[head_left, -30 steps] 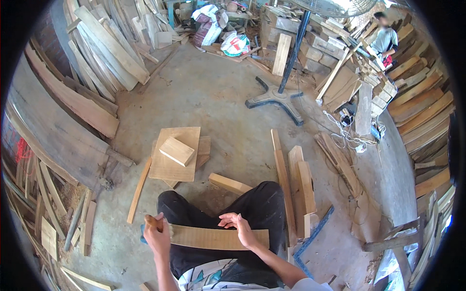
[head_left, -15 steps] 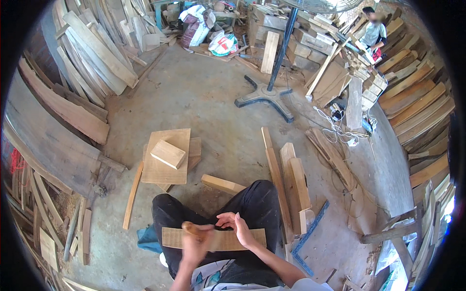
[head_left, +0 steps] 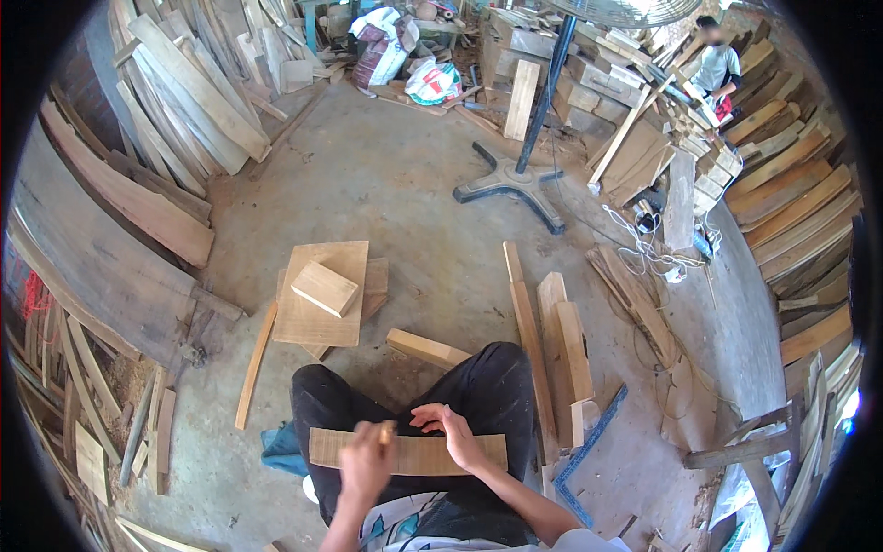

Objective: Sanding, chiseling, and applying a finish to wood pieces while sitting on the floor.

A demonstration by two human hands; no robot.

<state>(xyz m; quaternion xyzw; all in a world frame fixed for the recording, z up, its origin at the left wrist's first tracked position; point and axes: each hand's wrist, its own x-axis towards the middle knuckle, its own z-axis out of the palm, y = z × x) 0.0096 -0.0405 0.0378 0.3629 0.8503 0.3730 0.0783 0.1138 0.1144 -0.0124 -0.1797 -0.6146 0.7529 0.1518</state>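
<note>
you sat on a bare concrete floor (head_left: 405,193) in a woodworking yard, walled in by timber: long planks (head_left: 175,110) leaned in a thick bank on your left, and stacked boards (head_left: 791,202) curved round your right. one pedestal fan stand (head_left: 515,179) stood on its cross-shaped base beyond your knees. one other person (head_left: 713,69) worked far off at the upper right. one square plywood sheet (head_left: 317,294) lay ahead of you on the left with one small block (head_left: 324,288) resting on it. four or so narrow slats (head_left: 552,340) lay side by side just right of your right leg, and one short offcut (head_left: 428,349) lay between your knees. one thin strip (head_left: 255,365) lay left of the sheet.

one flat wooden board (head_left: 478,454) rested across your lap. your right hand (head_left: 452,435) pressed down on its middle, fingers loosely spread. your left hand (head_left: 368,460) was closed round a small pale object (head_left: 386,432), too blurred to name, held against the board's upper face.
</note>
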